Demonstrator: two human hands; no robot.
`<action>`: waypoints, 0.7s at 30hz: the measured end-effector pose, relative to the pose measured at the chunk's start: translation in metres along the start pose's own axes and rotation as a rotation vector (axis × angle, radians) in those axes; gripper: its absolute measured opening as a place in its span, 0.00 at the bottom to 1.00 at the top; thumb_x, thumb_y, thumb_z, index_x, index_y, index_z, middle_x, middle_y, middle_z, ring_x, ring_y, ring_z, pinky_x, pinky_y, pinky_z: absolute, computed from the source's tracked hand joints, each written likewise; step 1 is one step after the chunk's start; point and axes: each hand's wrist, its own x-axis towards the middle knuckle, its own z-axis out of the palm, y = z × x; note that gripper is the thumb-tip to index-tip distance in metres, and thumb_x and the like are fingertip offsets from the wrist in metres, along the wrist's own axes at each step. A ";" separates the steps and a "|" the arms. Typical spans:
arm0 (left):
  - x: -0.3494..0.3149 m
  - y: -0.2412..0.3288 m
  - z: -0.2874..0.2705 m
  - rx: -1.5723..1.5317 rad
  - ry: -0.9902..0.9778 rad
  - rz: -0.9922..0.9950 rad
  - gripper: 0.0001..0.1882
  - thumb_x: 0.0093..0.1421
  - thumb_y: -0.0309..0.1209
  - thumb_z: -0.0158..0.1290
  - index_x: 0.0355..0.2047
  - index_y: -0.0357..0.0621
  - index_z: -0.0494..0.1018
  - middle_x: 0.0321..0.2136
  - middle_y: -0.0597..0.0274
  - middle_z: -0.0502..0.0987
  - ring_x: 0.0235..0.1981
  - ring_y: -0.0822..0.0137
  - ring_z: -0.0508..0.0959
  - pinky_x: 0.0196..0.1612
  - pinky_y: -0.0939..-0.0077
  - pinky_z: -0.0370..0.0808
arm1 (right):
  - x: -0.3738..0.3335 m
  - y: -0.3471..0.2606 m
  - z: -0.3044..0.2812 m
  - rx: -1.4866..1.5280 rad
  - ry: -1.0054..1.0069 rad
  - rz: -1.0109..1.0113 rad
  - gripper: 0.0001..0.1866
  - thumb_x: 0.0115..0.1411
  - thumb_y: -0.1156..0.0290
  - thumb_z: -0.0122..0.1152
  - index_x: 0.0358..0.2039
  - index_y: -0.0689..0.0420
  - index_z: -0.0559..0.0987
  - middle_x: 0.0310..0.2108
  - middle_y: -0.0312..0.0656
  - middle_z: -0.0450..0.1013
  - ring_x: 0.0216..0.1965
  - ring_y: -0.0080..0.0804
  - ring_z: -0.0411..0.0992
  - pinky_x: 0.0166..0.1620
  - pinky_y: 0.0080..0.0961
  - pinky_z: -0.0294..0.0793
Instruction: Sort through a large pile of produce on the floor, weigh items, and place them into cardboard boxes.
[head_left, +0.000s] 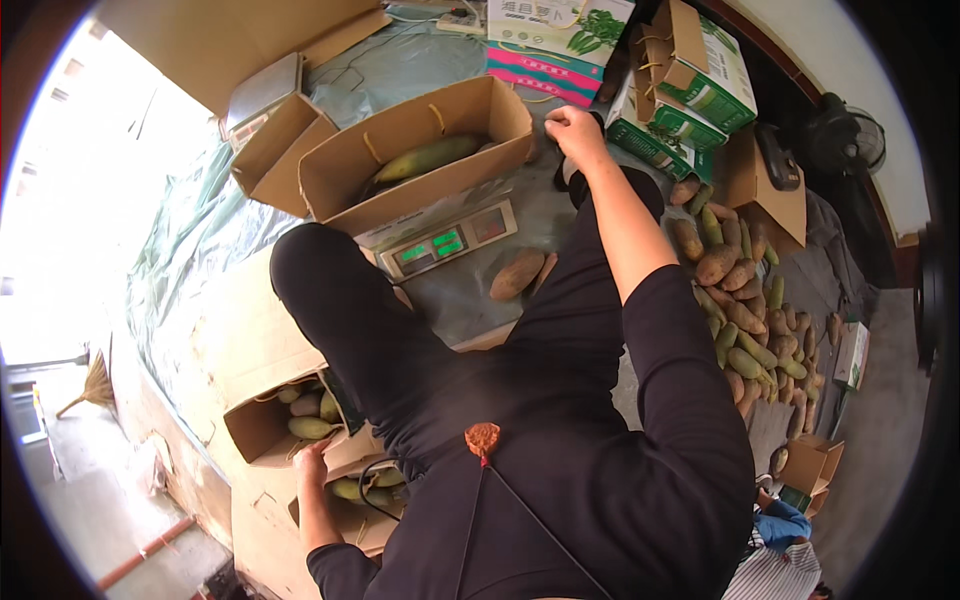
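Observation:
My left hand [312, 464] is low at the left, fingers curled over the rim of a small cardboard box [255, 432] that holds a few green-yellow fruits [310, 427]. A second box of the same fruit [368, 490] lies just beside it. My right hand [575, 130] is stretched far forward and closed in a fist, with nothing visible in it. It sits next to the right end of a large open cardboard box [345, 180]. That box stands on a weighing scale [450, 240] and holds a long green-yellow fruit [430, 157].
A brown fruit [515, 275] lies on the plastic sheet by the scale. A heap of brown and green fruits [745, 300] fills the right side. Green-and-white printed cartons [690, 90] stand behind, with a fan [845, 140] beyond. Someone's striped sleeve [770, 572] shows at lower right.

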 end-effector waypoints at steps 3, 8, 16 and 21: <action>-0.031 0.014 -0.003 0.017 -0.083 0.054 0.22 0.49 0.19 0.46 0.41 0.58 0.77 0.35 0.53 0.78 0.39 0.54 0.77 0.43 0.64 0.73 | 0.005 0.012 0.004 0.057 -0.011 0.011 0.12 0.49 0.65 0.61 0.34 0.56 0.79 0.31 0.44 0.77 0.35 0.37 0.76 0.39 0.29 0.73; -0.067 0.025 -0.001 -0.010 -0.194 0.020 0.22 0.47 0.19 0.46 0.40 0.56 0.78 0.31 0.49 0.78 0.37 0.51 0.77 0.42 0.62 0.73 | 0.004 0.003 0.005 0.049 -0.045 0.038 0.12 0.50 0.66 0.60 0.34 0.57 0.79 0.31 0.44 0.77 0.34 0.36 0.76 0.39 0.28 0.72; -0.033 0.020 -0.083 -0.405 -0.205 -0.130 0.10 0.51 0.18 0.50 0.33 0.39 0.78 0.26 0.63 0.79 0.28 0.74 0.76 0.33 0.77 0.74 | 0.011 0.005 0.010 0.074 -0.062 0.037 0.14 0.50 0.62 0.61 0.33 0.58 0.80 0.29 0.45 0.77 0.33 0.37 0.75 0.37 0.28 0.72; 0.041 0.072 -0.223 -0.454 0.520 -0.023 0.12 0.62 0.33 0.48 0.38 0.36 0.74 0.26 0.59 0.77 0.30 0.72 0.75 0.39 0.76 0.71 | 0.012 -0.016 0.001 -0.011 -0.114 0.025 0.20 0.52 0.54 0.59 0.32 0.59 0.79 0.28 0.45 0.77 0.32 0.38 0.75 0.36 0.28 0.71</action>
